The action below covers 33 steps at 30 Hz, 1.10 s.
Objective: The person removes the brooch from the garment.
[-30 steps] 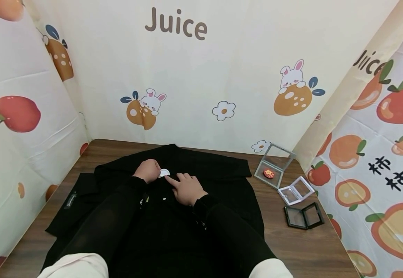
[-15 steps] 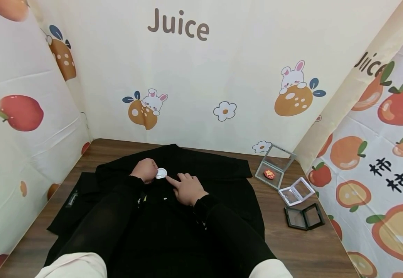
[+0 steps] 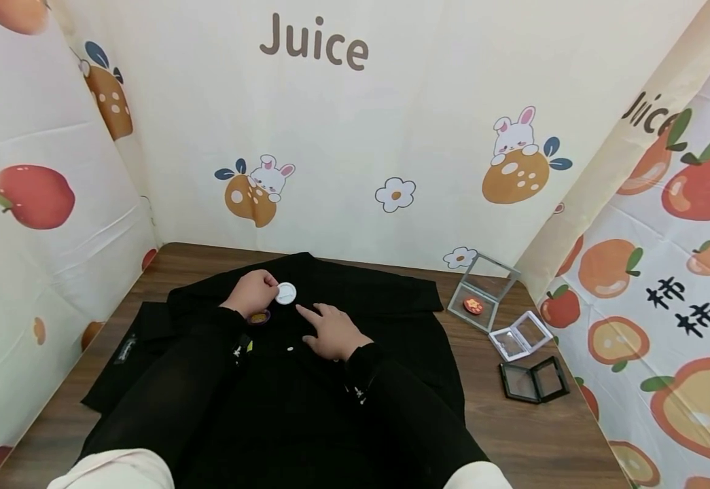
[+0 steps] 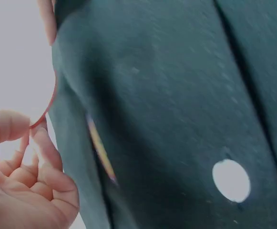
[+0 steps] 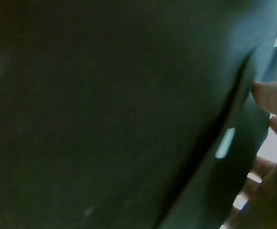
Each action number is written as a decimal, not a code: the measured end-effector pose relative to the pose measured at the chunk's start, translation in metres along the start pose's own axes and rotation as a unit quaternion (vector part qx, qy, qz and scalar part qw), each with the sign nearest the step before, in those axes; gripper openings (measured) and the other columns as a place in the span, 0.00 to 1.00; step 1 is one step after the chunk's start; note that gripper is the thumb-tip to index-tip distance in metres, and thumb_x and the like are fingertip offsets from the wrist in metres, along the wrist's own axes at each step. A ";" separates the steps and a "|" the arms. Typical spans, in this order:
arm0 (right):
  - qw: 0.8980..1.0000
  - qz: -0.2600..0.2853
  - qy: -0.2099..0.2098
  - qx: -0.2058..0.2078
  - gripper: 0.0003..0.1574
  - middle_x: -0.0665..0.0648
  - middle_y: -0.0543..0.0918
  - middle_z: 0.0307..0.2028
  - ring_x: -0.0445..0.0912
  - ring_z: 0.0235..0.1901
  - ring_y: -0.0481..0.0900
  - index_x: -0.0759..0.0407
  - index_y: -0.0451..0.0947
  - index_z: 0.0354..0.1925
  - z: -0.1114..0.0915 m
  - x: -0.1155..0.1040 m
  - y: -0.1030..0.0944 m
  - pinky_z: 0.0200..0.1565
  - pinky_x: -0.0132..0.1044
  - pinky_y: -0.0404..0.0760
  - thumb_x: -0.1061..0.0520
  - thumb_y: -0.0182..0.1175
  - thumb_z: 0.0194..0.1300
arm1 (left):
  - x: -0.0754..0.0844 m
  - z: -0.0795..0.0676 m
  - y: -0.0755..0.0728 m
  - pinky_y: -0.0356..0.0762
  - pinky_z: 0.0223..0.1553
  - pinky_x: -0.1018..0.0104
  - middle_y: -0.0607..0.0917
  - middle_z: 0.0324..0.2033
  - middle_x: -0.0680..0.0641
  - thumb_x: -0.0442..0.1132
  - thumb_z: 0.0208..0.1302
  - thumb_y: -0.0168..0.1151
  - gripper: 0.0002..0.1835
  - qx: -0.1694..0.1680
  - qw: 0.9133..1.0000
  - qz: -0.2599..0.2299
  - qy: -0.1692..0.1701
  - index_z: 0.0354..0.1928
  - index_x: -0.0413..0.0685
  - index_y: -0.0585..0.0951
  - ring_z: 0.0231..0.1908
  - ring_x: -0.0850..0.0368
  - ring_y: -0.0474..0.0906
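A black shirt (image 3: 391, 353) with white buttons lies spread out in the head view. My left hand (image 3: 251, 293) pinches a round badge (image 3: 286, 293) by its edge between thumb and fingers, with its white side facing up. A thin red rim shows on that badge (image 4: 14, 57) in the left wrist view. Just below the left hand, a purple-rimmed round badge (image 3: 259, 317) with a yellowish face is on the shirt. My right hand (image 3: 333, 333) is over the shirt front, index finger extended, a little apart from the held badge. Whether it presses the cloth is unclear.
On the right of the wooden table (image 3: 538, 448) stand an open grey display case (image 3: 495, 288) with a red round badge (image 3: 473, 305) in it, an open white case (image 3: 521, 336) and an open black case (image 3: 535, 380). Printed curtains enclose the back and sides.
The held badge has come fully into view as my left hand shifted up and slightly left, uncovering the purple-rimmed badge. My right index finger has separated from the held badge.
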State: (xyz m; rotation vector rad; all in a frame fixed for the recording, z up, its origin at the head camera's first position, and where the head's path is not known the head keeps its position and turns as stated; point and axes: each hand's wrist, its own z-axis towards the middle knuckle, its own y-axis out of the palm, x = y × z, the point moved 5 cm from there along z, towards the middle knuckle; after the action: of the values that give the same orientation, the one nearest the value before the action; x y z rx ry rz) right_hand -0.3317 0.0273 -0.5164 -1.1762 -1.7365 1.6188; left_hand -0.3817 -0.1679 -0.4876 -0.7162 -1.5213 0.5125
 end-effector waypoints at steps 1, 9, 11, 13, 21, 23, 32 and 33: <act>1.000 0.017 0.000 0.006 0.42 0.57 0.59 0.78 0.52 0.76 0.58 0.35 0.51 0.82 -0.002 0.001 -0.003 0.73 0.50 0.60 0.40 0.54 0.78 | 0.004 -0.001 -0.001 0.77 0.43 0.56 0.84 0.38 0.41 0.36 0.73 0.58 0.09 0.003 1.000 -0.010 0.004 0.43 0.36 0.81 0.36 0.49 0.80; 0.983 0.163 -0.001 0.086 0.44 0.57 0.63 0.76 0.52 0.75 0.60 0.46 0.52 0.82 -0.021 0.002 -0.027 0.71 0.54 0.62 0.41 0.56 0.78 | 0.036 -0.019 -0.001 0.77 0.49 0.53 0.84 0.44 0.40 0.39 0.75 0.59 0.10 0.038 0.994 -0.099 0.021 0.49 0.39 0.80 0.46 0.45 0.80; 0.974 0.200 0.005 0.104 0.44 0.57 0.64 0.76 0.51 0.74 0.61 0.49 0.52 0.82 -0.029 0.001 -0.033 0.72 0.54 0.63 0.42 0.56 0.78 | 0.041 -0.025 0.001 0.77 0.49 0.54 0.84 0.44 0.41 0.39 0.75 0.60 0.10 0.052 0.991 -0.118 0.018 0.50 0.40 0.80 0.46 0.47 0.80; 0.963 0.240 0.012 0.122 0.43 0.57 0.66 0.75 0.51 0.74 0.62 0.52 0.54 0.81 -0.037 0.000 -0.040 0.71 0.53 0.63 0.42 0.56 0.78 | 0.045 -0.032 0.005 0.76 0.47 0.56 0.84 0.43 0.42 0.39 0.74 0.60 0.10 0.070 0.988 -0.140 0.016 0.50 0.40 0.81 0.44 0.48 0.79; 0.902 0.371 0.024 0.221 0.35 0.52 0.82 0.59 0.45 0.58 0.79 0.54 0.68 0.75 -0.065 0.000 -0.048 0.60 0.45 0.78 0.41 0.55 0.79 | 0.060 -0.068 0.024 0.78 0.39 0.67 0.84 0.40 0.43 0.36 0.72 0.64 0.08 0.121 0.954 -0.275 0.002 0.47 0.38 0.82 0.39 0.52 0.79; 0.882 0.397 0.015 0.252 0.30 0.50 0.84 0.52 0.43 0.50 0.81 0.54 0.73 0.71 -0.074 0.000 -0.052 0.53 0.43 0.81 0.44 0.57 0.79 | 0.064 -0.078 0.030 0.80 0.41 0.65 0.84 0.40 0.43 0.36 0.72 0.64 0.08 0.119 0.945 -0.304 0.001 0.47 0.38 0.81 0.41 0.49 0.81; 0.828 0.464 -0.036 0.313 0.12 0.49 0.88 0.46 0.51 0.42 0.86 0.54 0.85 0.53 -0.108 -0.005 -0.058 0.45 0.44 0.85 0.53 0.60 0.78 | 0.080 -0.125 0.051 0.83 0.48 0.59 0.84 0.39 0.42 0.30 0.70 0.65 0.06 0.103 0.912 -0.398 0.017 0.46 0.35 0.80 0.42 0.47 0.82; 0.827 0.467 -0.037 0.311 0.12 0.50 0.88 0.45 0.52 0.41 0.86 0.54 0.86 0.52 -0.112 -0.005 -0.057 0.45 0.43 0.85 0.54 0.60 0.77 | 0.081 -0.130 0.053 0.84 0.47 0.59 0.84 0.39 0.42 0.30 0.70 0.65 0.06 0.102 0.911 -0.400 0.020 0.45 0.35 0.80 0.42 0.46 0.83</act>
State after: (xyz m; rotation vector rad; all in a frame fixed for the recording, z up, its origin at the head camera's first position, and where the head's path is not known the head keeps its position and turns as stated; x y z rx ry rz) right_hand -0.2520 0.0877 -0.4406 -1.7073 -0.4589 2.5133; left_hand -0.2450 -0.0866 -0.4557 0.0913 -1.5422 0.0248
